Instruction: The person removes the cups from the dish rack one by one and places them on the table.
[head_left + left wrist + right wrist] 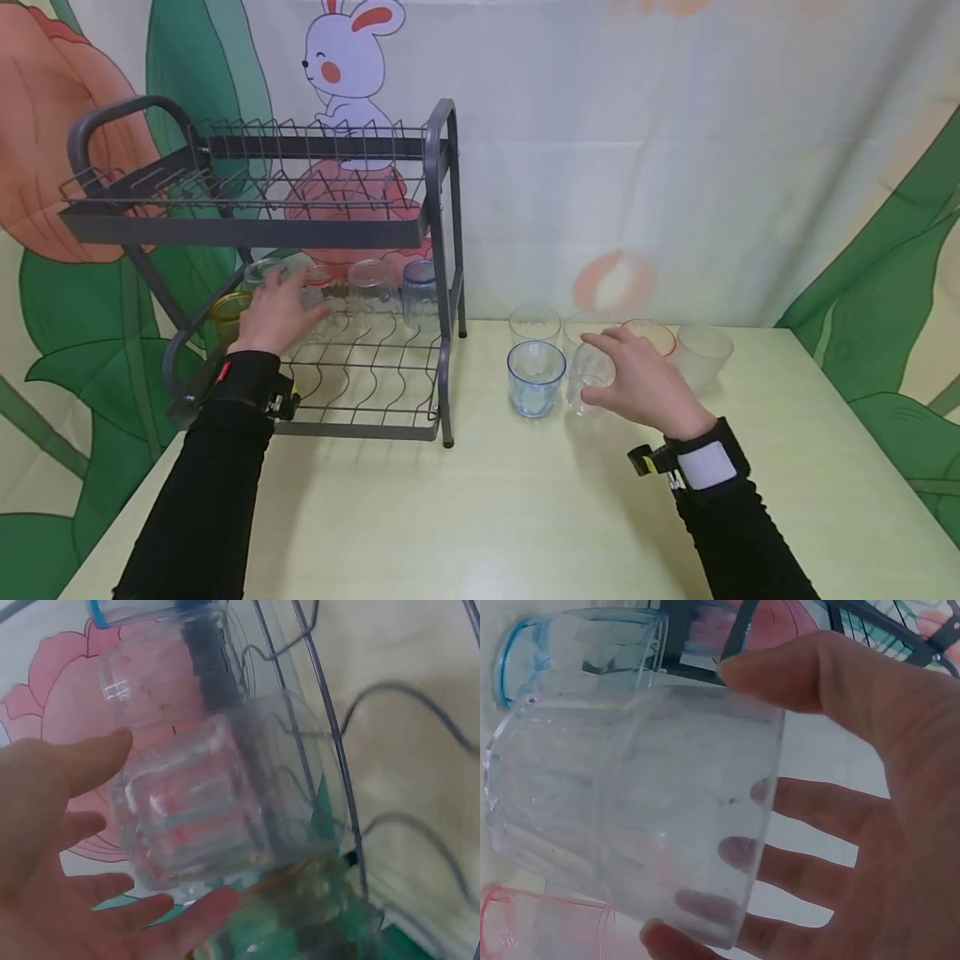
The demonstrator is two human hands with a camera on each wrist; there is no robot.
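My left hand [277, 312] reaches into the lower shelf of a dark dish rack, fingers spread around a clear glass [195, 802]. A gap shows between thumb and glass in the left wrist view. A yellow-rimmed glass [227, 312] stands left of that hand; a clear glass [372, 287] and a bluish glass [422, 287] stand to its right. My right hand [645, 379] extends extended fingers around the rim end of a clear tumbler [637, 802] on the table. Its fingertips show through the glass; whether they press it is unclear. A blue glass [536, 383] is beside it.
The two-tier dish rack [247, 233] stands at the left, its wire upper tier above my left hand. Behind my right hand are a red-rimmed glass [654, 333], a frosted glass [702, 354] and a clear glass [534, 321]. A printed curtain [675, 167] hangs behind the table.
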